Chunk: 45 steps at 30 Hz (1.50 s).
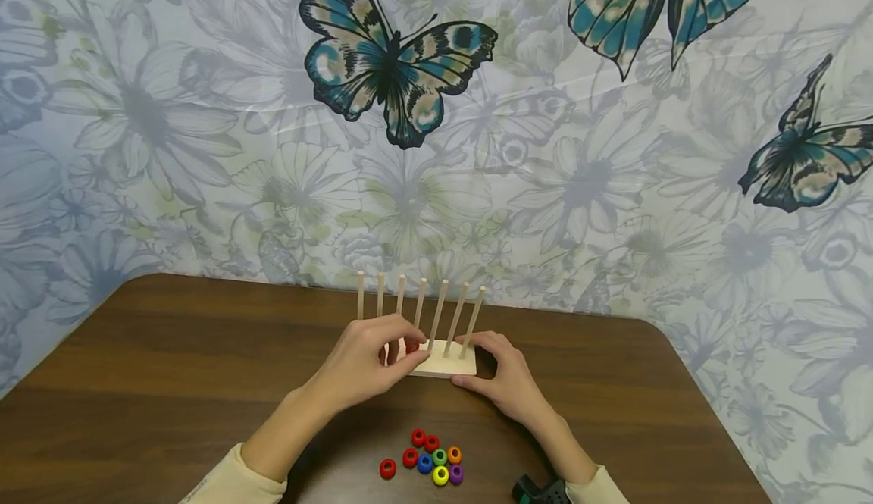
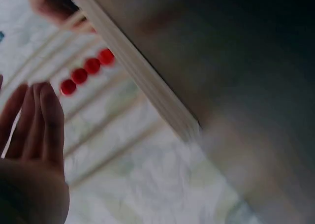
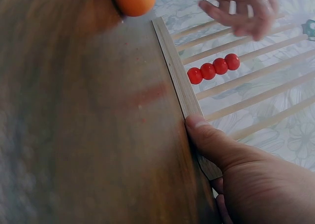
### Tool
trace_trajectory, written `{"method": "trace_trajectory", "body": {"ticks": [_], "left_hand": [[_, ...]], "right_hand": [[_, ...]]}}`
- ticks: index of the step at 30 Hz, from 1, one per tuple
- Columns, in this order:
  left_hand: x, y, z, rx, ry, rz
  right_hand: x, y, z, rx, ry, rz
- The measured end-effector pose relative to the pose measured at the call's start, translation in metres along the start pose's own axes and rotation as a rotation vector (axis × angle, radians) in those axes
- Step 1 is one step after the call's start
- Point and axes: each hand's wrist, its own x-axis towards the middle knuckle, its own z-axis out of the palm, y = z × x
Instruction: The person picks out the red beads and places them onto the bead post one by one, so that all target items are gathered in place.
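A pale wooden peg stand [image 1: 443,366] with several upright rods stands towards the back of the table. Several red beads [image 3: 220,66] are stacked on its middle rod, the lowest down at the base. My left hand [image 1: 371,356] is beside the rods; in the right wrist view its fingers [image 3: 236,24] are spread a little, apart from the beads and holding nothing. My right hand [image 1: 505,375] grips the right end of the base, the thumb [image 3: 209,135] along its front edge. In the head view the left hand hides most of the stacked beads.
Loose beads lie in front of the stand: several red ones [image 1: 410,457], a blue [image 1: 425,463], a green [image 1: 439,456], an orange [image 1: 454,455], a yellow [image 1: 440,475] and a purple [image 1: 455,474]. A black device [image 1: 539,490] is by the right wrist. Butterfly-patterned cloth hangs behind the table.
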Motion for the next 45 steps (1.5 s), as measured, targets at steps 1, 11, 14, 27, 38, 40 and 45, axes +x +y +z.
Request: {"method": "trace_trajectory", "body": {"ticks": [1,11,14,27,38,40,45], "left_hand": [[-0.004,-0.001,-0.003,0.006,-0.03,-0.026],[-0.036,0.0,-0.033,-0.141,-0.367,-0.274],[-0.044,0.002,-0.037,-0.197,-0.424,-0.28],[-0.055,0.024,-0.029,-0.229,-0.638,-0.194],[-0.054,0.033,-0.02,-0.162,-0.718,-0.134],[-0.054,0.035,-0.02,-0.154,-0.724,-0.136],[-0.054,0.036,-0.02,-0.133,-0.735,-0.148]], "right_hand": [[0.0,0.0,-0.001,0.002,-0.001,0.008],[0.0,-0.003,-0.001,-0.024,-0.008,0.034],[0.0,-0.004,-0.001,-0.023,-0.002,0.03],[0.001,-0.005,-0.001,-0.02,-0.01,0.04],[0.0,-0.004,-0.002,-0.022,-0.009,0.039],[0.0,-0.004,-0.002,-0.023,-0.01,0.04],[0.0,-0.005,-0.002,-0.021,-0.016,0.041]]}}
